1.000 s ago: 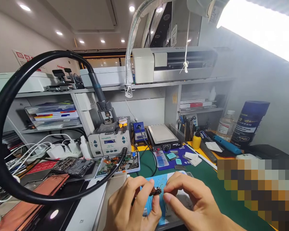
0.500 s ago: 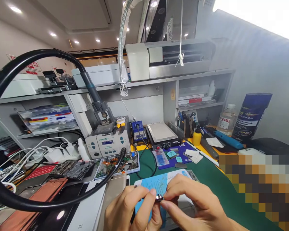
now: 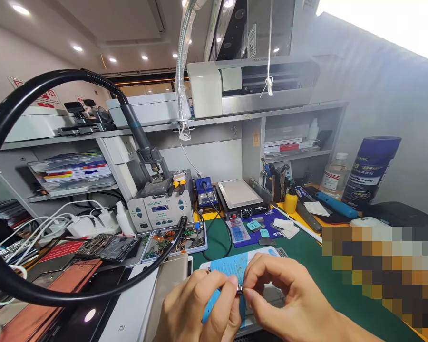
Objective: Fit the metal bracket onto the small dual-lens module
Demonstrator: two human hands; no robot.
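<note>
My left hand (image 3: 199, 308) and my right hand (image 3: 288, 299) meet low in the middle of the head view, both pinched on one tiny metal part (image 3: 239, 289) held between thumbs and forefingers. A blue-handled tool (image 3: 210, 306) runs along under my left fingers. Beneath the hands lies a light-blue work mat (image 3: 235, 266) on the green bench mat (image 3: 306, 266). What the small part is I cannot make out.
A thick black hose (image 3: 28, 294) loops from the grey hot-air station (image 3: 160, 209) across the left side. A tray of small parts (image 3: 174, 240), a disassembled phone (image 3: 107, 247), a hot plate (image 3: 238, 194), a yellow bottle (image 3: 290, 202) and a dark blue can (image 3: 371, 168) stand around.
The view has tipped slightly; my hands sit a little lower and closer together, still pinching the small part. The dark piece seen a second ago is now hidden between the fingertips.
</note>
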